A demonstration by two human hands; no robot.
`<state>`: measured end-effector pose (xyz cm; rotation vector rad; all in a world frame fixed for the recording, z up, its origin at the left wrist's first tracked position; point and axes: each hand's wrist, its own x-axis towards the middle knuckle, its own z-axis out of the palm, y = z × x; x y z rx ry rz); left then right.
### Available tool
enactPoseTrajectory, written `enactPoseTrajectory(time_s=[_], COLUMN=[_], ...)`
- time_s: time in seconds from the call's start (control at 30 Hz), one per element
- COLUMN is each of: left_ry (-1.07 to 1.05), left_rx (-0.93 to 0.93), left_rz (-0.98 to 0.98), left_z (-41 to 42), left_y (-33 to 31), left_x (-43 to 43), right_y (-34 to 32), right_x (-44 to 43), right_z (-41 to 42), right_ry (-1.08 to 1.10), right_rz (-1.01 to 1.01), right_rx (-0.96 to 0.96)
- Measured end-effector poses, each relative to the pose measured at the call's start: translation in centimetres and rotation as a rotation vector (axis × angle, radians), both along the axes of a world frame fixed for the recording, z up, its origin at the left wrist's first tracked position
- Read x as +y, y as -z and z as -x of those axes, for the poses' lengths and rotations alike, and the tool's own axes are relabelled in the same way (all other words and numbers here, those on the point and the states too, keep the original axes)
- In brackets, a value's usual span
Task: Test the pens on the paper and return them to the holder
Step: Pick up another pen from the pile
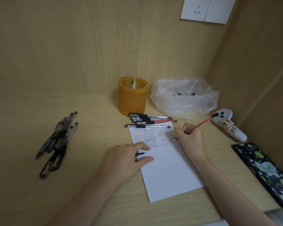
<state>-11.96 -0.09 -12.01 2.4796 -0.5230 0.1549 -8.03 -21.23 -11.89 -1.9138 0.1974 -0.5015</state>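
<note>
I see the left hand (129,155) resting on the paper (168,168), fingers curled round what looks like a black cap (140,153); if it lifts, I judge the sheet could slide mid-stroke. The right hand (192,136) grips the red pen (201,124), tip down among written rows. Beyond, loose pens (150,119) overlap the sheet's far edge and could roll; the holder (132,97) stands just behind.

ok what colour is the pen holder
The pen holder is amber orange, shown in the head view.
</note>
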Motion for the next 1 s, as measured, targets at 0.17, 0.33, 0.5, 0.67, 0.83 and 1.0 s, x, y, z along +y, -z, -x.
enactPoseTrajectory(time_s=[0.17, 0.33, 0.5, 0.67, 0.83, 1.0], left_ry=[-0.001, 0.0, 0.001, 0.0, -0.006, -0.001], left_rx=[-0.003, -0.004, -0.003, 0.005, 0.013, 0.008], left_rz=[-0.012, -0.013, -0.016, -0.018, -0.023, -0.024], left_z=[-0.07, -0.12, -0.08, -0.04, 0.0, -0.02], left_y=[-0.02, 0.04, 0.0, -0.1, -0.07, -0.13], left_x=[-0.05, -0.05, 0.0, -0.01, 0.0, -0.05], right_y=[0.02, -0.1, -0.16, -0.18, -0.18, -0.19], right_x=[0.08, 0.13, 0.1, 0.14, 0.17, 0.13], right_z=[0.04, 0.02, 0.08, 0.15, 0.22, 0.22], right_ry=[-0.011, -0.024, -0.023, -0.017, -0.008, -0.019], right_rz=[0.022, 0.014, 0.004, 0.01, 0.027, 0.006], right_rx=[-0.005, 0.002, 0.006, -0.006, -0.02, -0.007])
